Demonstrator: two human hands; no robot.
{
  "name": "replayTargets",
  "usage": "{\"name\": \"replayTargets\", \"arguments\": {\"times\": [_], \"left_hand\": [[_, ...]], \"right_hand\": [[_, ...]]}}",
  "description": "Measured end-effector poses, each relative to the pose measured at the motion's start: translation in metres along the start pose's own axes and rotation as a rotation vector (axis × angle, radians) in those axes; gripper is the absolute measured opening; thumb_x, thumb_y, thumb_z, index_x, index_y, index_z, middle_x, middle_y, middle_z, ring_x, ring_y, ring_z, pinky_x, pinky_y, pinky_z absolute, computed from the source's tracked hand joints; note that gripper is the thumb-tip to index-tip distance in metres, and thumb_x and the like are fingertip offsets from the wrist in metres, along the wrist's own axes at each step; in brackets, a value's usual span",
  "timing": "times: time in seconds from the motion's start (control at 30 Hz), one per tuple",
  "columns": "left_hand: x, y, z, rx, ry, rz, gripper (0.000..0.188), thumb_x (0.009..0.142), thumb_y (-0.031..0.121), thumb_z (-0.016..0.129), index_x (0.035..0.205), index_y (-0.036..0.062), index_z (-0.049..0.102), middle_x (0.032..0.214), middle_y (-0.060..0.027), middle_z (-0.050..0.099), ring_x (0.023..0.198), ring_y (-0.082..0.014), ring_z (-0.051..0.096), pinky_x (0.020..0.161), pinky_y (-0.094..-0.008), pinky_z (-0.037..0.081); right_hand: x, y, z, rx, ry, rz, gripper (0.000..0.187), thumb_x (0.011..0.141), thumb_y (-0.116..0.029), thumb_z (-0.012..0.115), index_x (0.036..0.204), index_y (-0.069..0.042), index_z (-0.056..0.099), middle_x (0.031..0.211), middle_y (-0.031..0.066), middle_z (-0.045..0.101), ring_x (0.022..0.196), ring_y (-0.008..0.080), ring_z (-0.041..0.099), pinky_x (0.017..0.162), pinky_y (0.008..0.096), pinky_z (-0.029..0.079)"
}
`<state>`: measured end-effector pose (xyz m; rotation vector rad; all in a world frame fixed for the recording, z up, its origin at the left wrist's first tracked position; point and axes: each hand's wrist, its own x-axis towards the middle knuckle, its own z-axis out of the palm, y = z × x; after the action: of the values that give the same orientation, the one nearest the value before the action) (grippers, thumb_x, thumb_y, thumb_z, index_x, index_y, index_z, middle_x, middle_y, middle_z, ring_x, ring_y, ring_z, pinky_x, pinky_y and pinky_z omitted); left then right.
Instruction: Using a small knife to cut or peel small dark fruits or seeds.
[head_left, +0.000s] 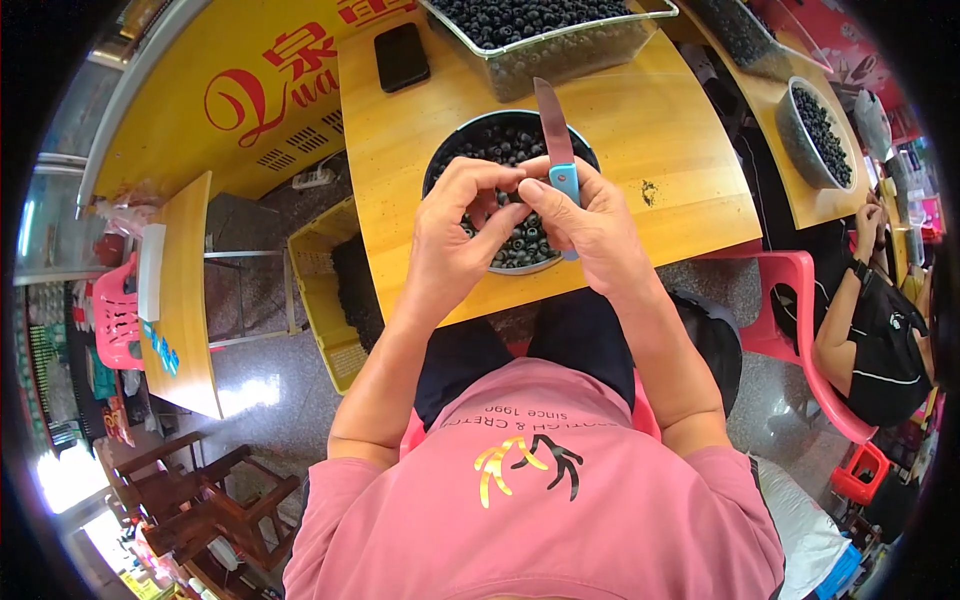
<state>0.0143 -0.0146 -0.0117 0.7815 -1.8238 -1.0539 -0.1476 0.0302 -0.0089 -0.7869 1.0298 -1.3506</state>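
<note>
My right hand [602, 225] is closed round a small knife [555, 135] with a blue handle, its blade standing up past the fingers and pointing away from me. Its thumb meets the fingertips of my left hand [452, 225], which are pinched together. Whatever sits between the fingertips is hidden or too small to make out. Both hands are over a round bowl [530, 268] on the wooden table [690, 180]. Small, dark, round fruits [515, 250] fill much of it, partly covered by my hands.
A clear tub [560, 75] heaped with dark fruits stands at the table's far side, near a black phone [402, 57]. To the left is a yellow crate [325, 290]. On the right, a person [870, 330] sits by another table with a full bowl [815, 135].
</note>
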Motion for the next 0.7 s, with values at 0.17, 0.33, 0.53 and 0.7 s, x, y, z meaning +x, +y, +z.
{"name": "replayTargets", "arguments": {"times": [0.17, 0.33, 0.53, 0.7], "left_hand": [[-0.003, -0.009, 0.004, -0.153, 0.014, -0.026, 0.018, 0.085, 0.004, 0.071, 0.102, 0.004, 0.064, 0.096, -0.0022, 0.057, 0.079, -0.0097, 0.052, 0.07, -0.0232, 0.044], [-0.007, -0.006, 0.002, -0.379, 0.02, -0.082, 0.016, 0.09, 0.007, 0.068, 0.105, 0.0027, 0.062, 0.097, -0.0004, 0.057, 0.084, -0.0071, 0.053, 0.075, -0.0222, 0.045], [-0.01, 0.001, -0.005, -0.455, -0.023, -0.292, 0.018, 0.093, 0.007, 0.064, 0.11, 0.0023, 0.058, 0.099, 0.0009, 0.061, 0.089, -0.0054, 0.056, 0.077, -0.0204, 0.046], [-0.01, 0.006, -0.004, -0.474, 0.004, -0.291, 0.018, 0.093, 0.001, 0.062, 0.11, 0.0019, 0.059, 0.1, 0.0001, 0.062, 0.091, -0.006, 0.058, 0.077, -0.0203, 0.047]], "right_hand": [[0.0, -0.004, 0.0, 0.055, -0.036, 0.037, 0.022, 0.092, -0.02, 0.068, 0.109, -0.006, 0.064, 0.073, -0.0069, 0.056, 0.054, 0.0003, 0.042, 0.046, 0.0182, 0.029], [-0.001, -0.007, -0.002, -0.06, -0.058, -0.062, 0.021, 0.094, -0.018, 0.065, 0.108, -0.004, 0.064, 0.078, -0.0038, 0.06, 0.057, 0.0018, 0.047, 0.049, 0.0187, 0.035], [-0.001, -0.006, -0.006, -0.857, -0.007, -0.684, 0.016, 0.087, -0.012, 0.066, 0.102, -0.005, 0.066, 0.087, 0.0083, 0.064, 0.076, 0.0246, 0.064, 0.064, 0.0331, 0.051], [-0.005, -0.015, -0.008, -1.091, -0.015, -0.774, 0.022, 0.082, -0.001, 0.068, 0.103, -0.003, 0.066, 0.091, 0.0116, 0.064, 0.073, 0.0273, 0.065, 0.06, 0.0327, 0.051]]}}
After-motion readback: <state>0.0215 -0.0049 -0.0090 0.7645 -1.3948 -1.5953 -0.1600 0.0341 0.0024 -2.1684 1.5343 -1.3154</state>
